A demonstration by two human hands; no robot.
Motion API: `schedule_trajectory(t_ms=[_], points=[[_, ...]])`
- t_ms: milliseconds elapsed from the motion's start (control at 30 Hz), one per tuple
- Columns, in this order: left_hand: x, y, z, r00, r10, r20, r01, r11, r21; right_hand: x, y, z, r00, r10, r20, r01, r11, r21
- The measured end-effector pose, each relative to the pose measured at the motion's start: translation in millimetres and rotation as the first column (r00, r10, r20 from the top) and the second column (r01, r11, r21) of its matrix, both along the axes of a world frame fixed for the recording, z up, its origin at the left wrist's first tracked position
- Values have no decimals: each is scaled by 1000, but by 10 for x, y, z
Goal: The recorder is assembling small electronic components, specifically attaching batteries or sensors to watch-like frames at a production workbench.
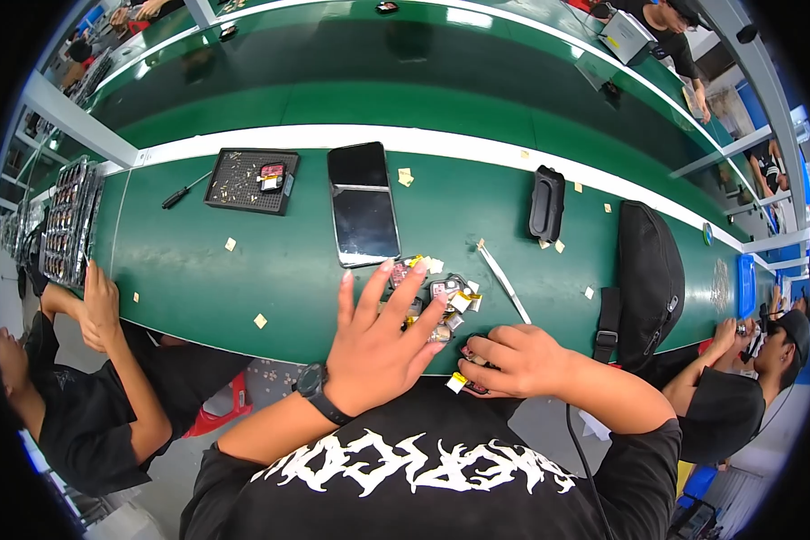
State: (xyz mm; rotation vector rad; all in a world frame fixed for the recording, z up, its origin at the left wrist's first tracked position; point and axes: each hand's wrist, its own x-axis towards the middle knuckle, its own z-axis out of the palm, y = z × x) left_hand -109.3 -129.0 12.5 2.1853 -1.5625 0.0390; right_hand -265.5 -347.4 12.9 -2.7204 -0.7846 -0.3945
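Note:
My left hand (373,351) lies with spread fingers over a pile of small electronic modules (460,301), which carry silver-and-yellow pouch cells. Its fingers hide part of the pile. At the table's near edge, my right hand (524,360) is closed around a small dark module (457,382), whose white-and-yellow cell sticks out on the left. The fingers cover most of that module. Just beyond the right hand lie slim silver tweezers (506,283). A dark phone-like slab (366,225) rests beyond my left fingertips.
At the far left are a black tray (220,200) with a module and small bits, and a screwdriver (186,191). A black open case (546,205) and a black bag (650,279) lie right. Paper scraps (260,320) dot the green table. People sit on both sides.

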Motion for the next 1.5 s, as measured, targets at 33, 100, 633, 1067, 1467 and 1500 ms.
schedule_trajectory(t_ms=[33,100,633,1067,1467,1500], points=[[18,-39,15,1000,3,-2,-3,1000,-1,14,-3,-30,1000,3,-2,-3,1000,-1],[65,-112,60,1000,8,-28,-8,1000,-10,62,-40,-63,985,-5,175,34,986,-161],[136,55,6,991,77,-113,-78,997,-2,184,-182,157,967,-209,-145,193,974,-115],[105,-48,63,998,51,-48,-53,997,-53,534,-492,191,831,-497,-248,512,859,-7],[123,-257,301,954,-177,-241,113,960,-257,-1064,-509,693,618,-686,-383,636,151,757],[101,-286,302,952,-199,-234,140,959,-247,-1372,-424,592,602,-705,-376,518,-13,855]])
